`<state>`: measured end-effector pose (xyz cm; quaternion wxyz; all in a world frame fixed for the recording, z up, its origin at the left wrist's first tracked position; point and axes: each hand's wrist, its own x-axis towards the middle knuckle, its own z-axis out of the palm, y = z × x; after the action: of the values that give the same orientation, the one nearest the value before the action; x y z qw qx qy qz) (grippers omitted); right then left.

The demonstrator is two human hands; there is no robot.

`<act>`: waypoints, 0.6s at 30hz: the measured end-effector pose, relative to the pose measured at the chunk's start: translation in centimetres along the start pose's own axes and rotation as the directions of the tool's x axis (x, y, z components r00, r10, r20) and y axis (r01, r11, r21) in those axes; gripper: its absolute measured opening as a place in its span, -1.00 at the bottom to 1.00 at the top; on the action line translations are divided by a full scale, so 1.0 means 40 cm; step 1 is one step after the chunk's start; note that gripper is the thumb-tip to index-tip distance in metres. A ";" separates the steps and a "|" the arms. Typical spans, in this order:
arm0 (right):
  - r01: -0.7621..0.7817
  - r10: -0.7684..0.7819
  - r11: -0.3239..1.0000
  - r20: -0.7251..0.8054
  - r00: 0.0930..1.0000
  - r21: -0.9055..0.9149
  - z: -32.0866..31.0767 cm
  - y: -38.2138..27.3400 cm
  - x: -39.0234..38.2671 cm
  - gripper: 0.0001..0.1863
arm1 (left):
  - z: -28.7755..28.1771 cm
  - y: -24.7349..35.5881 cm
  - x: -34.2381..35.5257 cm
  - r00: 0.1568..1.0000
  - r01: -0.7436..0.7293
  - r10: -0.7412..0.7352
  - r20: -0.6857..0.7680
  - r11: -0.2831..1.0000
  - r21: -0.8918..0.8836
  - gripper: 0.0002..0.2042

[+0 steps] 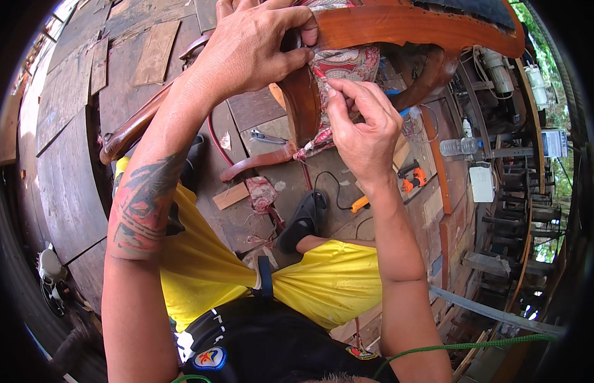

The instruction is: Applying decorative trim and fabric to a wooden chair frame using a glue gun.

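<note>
A reddish-brown carved wooden chair frame lies tipped at the top of the view, with red-and-cream patterned fabric stretched inside it. My left hand is closed over the frame's edge, thumb and forefinger pressing beside the fabric. Its other fingertips are partly cut off by the upper edge. Just to the right, my right hand pinches a slim red thing against the fabric; whether it is a tool or a strip of cloth I cannot tell. Below them a curved wooden leg sticks out to the left.
On the plank floor lie pliers, a patterned fabric scrap, a wood offcut, an orange power tool and a yellow-handled corded tool. A red hose runs under the chair. A plastic bottle lies at right.
</note>
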<state>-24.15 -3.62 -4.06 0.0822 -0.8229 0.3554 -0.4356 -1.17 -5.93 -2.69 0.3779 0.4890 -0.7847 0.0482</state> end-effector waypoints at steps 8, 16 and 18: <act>0.126 -0.131 0.988 -0.055 0.990 -0.090 0.029 0.034 -0.027 -0.75 | -0.004 0.005 -0.002 1.000 -0.009 0.008 -0.022 0.999 -0.042 -0.80; 0.183 -0.195 0.970 -0.064 0.979 -0.157 0.032 0.043 -0.024 -0.73 | -0.010 0.011 -0.001 1.000 0.003 -0.003 -0.005 0.998 -0.056 -0.82; 0.204 -0.217 0.965 -0.062 0.974 -0.166 0.033 0.043 -0.023 -0.72 | -0.016 0.016 0.000 1.000 -0.001 0.001 -0.002 0.998 -0.058 -0.83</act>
<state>-24.35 -4.48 -6.23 -0.0446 -0.8420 0.3024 -0.4445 -1.34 -5.30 -2.05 0.3926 0.4776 -0.7856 0.0259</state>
